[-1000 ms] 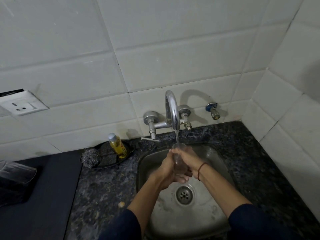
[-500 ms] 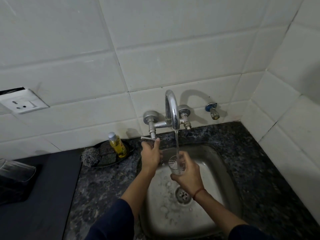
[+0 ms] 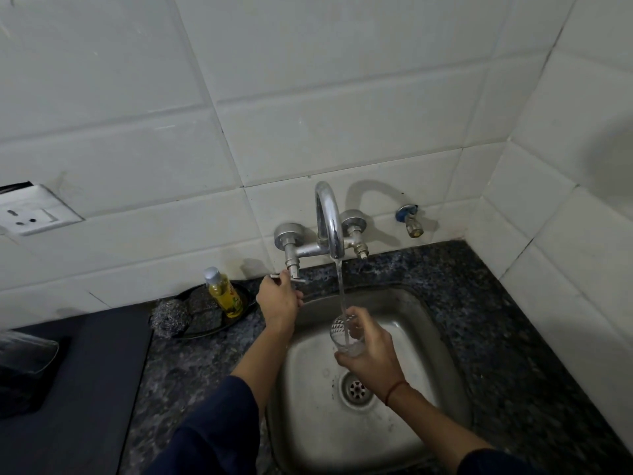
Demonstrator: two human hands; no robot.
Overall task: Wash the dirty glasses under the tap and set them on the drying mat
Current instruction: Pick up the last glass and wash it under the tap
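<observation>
My right hand (image 3: 371, 354) grips a clear glass (image 3: 340, 332) over the steel sink (image 3: 435, 337), its mouth turned up and left into the thin stream of water from the chrome tap (image 3: 329, 224). My left hand (image 3: 279, 299) is closed on the tap lever (image 3: 294, 277) below the left valve. A dark drying mat (image 3: 85, 389) covers the counter at the left. Another clear glass (image 3: 24, 351) lies on the mat at the far left edge, partly cut off by the frame.
A black dish (image 3: 246, 305) behind the sink's left side holds a yellow soap bottle (image 3: 224, 293) and steel scourers (image 3: 171, 317). A small blue-capped valve (image 3: 409, 221) sticks out of the wall on the right. A wall socket (image 3: 30, 216) sits at the left. Tiled walls close the corner.
My left hand let go of the glass and went up to the tap lever. My right hand lowered the glass to the right, further down the water stream.
</observation>
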